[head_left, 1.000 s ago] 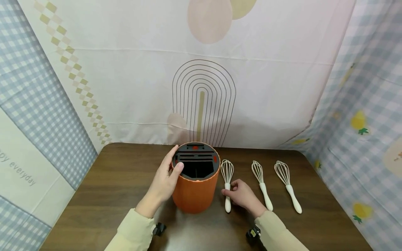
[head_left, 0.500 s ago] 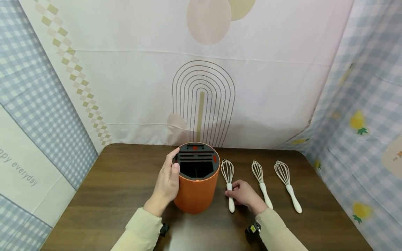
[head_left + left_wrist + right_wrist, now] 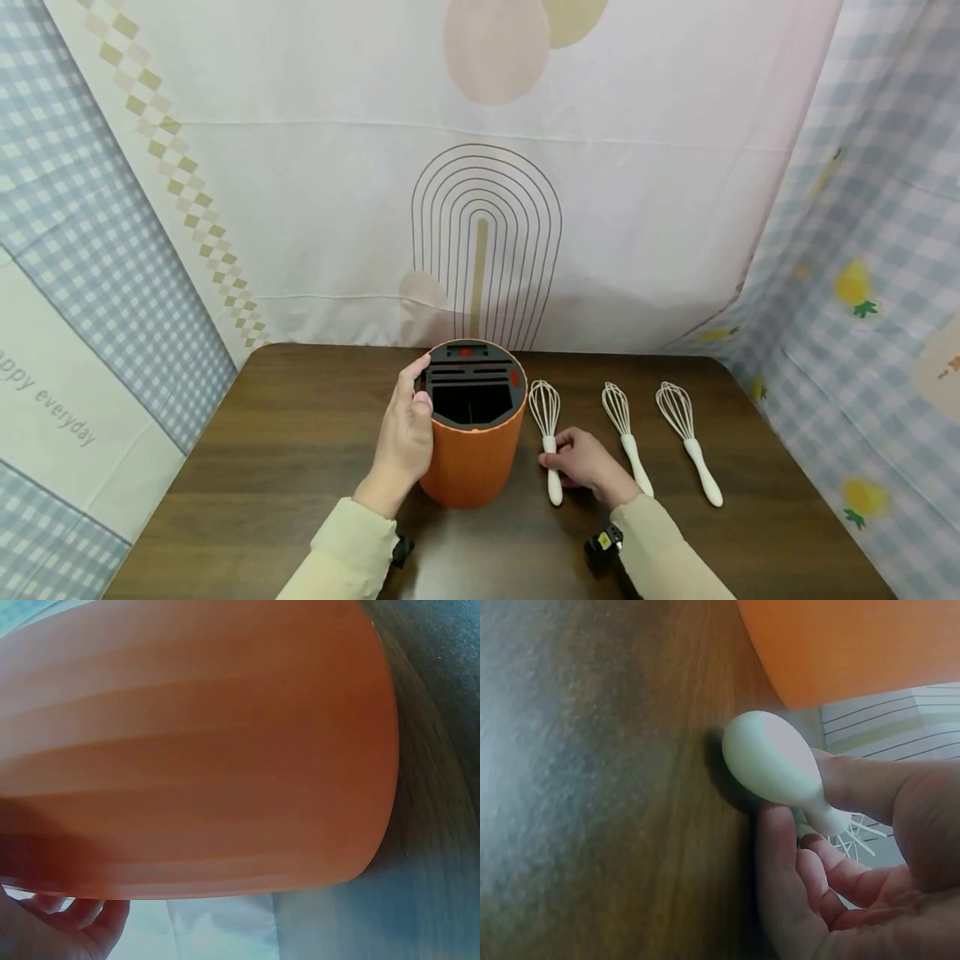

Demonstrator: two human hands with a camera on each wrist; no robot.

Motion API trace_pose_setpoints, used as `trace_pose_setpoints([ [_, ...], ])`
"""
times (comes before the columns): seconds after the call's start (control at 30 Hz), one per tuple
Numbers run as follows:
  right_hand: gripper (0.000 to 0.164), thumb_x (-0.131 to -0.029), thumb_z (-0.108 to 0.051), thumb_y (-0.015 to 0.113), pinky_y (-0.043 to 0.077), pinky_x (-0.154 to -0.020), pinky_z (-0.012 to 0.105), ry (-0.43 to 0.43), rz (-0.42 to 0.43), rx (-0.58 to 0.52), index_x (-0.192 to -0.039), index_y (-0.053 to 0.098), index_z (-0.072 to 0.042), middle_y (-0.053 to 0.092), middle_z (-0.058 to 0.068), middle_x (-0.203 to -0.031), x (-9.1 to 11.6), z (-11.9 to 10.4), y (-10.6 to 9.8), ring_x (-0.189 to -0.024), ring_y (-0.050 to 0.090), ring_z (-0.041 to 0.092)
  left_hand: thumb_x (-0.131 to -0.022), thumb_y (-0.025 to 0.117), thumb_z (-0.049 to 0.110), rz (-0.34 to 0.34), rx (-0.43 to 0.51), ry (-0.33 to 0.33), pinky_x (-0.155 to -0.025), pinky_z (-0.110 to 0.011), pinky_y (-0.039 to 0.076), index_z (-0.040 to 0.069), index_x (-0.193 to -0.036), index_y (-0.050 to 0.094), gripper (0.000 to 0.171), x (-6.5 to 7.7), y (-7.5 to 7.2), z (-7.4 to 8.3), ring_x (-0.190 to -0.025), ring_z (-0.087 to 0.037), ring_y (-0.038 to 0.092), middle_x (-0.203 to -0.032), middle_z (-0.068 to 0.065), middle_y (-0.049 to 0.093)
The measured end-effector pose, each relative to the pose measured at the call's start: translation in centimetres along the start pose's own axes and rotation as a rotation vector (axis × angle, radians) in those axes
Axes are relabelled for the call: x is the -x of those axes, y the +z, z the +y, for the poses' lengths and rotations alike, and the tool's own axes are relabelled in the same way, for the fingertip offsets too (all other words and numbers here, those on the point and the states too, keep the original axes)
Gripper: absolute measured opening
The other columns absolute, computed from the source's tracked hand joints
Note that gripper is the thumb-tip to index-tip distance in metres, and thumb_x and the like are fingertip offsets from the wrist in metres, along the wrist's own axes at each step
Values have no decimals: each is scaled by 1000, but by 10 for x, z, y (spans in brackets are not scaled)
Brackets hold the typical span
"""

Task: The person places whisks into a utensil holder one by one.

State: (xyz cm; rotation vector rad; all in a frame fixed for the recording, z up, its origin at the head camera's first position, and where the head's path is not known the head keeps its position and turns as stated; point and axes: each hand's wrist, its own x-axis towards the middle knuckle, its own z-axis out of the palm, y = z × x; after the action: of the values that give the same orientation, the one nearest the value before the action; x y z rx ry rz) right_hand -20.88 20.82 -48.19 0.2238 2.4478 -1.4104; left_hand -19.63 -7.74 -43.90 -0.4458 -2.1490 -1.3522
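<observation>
- My right grip (image 3: 587, 462) is narrow, pinching the nearest white whisk (image 3: 549, 444) by its handle between thumb and fingers.
- That whisk lies just right of the orange holder (image 3: 471, 471), wire end pointing away from me; whether its handle touches the surface (image 3: 315, 433) I cannot tell.
- The right wrist view shows the rounded handle end, my thumb on one side and a finger on the other.
- My left grip (image 3: 405, 437) holds the holder's left side at the rim, thumb towards me, fingers reaching round farther back.
- The holder stands upright; its black insert (image 3: 491, 375) has narrow slots, a large dark opening and red patches.
- The middle whisk (image 3: 629, 446) lies beyond my right grip, its handle end close to my sleeve (image 3: 660, 542).
- The far-right whisk (image 3: 691, 446) lies farther right, handle slanting towards me.
- Behind the surface hangs a pale cloth (image 3: 337, 208) with printed arches.
</observation>
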Motion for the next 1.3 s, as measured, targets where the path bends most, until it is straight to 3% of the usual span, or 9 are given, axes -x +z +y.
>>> trace_pose_setpoints([
  [0.47,32,-84,-11,73,53,-61,35,-11,-11,-34,-105,52,1,51,12,-90,-2,6,-7,-73,55,20,-89,10,73,15,-13,-3,-54,-30,36,20,-148,35,83,0,6,5,-63,-12,41,-74,4,42],
  [0.9,30,-85,-6,70,52,-59,36,-43,-5,-52,-105,49,2,49,12,-90,0,4,-3,-73,53,21,-89,10,72,40,2,15,-56,-30,36,19,-147,37,83,-1,3,2,-63,-11,41,-74,4,40],
  [1.3,24,-88,-1,64,53,-61,37,-64,20,-94,-105,48,4,50,11,-86,3,8,2,-72,55,20,-89,10,72,31,15,0,-55,-28,36,19,-148,35,83,2,2,1,-63,-10,40,-88,0,41],
])
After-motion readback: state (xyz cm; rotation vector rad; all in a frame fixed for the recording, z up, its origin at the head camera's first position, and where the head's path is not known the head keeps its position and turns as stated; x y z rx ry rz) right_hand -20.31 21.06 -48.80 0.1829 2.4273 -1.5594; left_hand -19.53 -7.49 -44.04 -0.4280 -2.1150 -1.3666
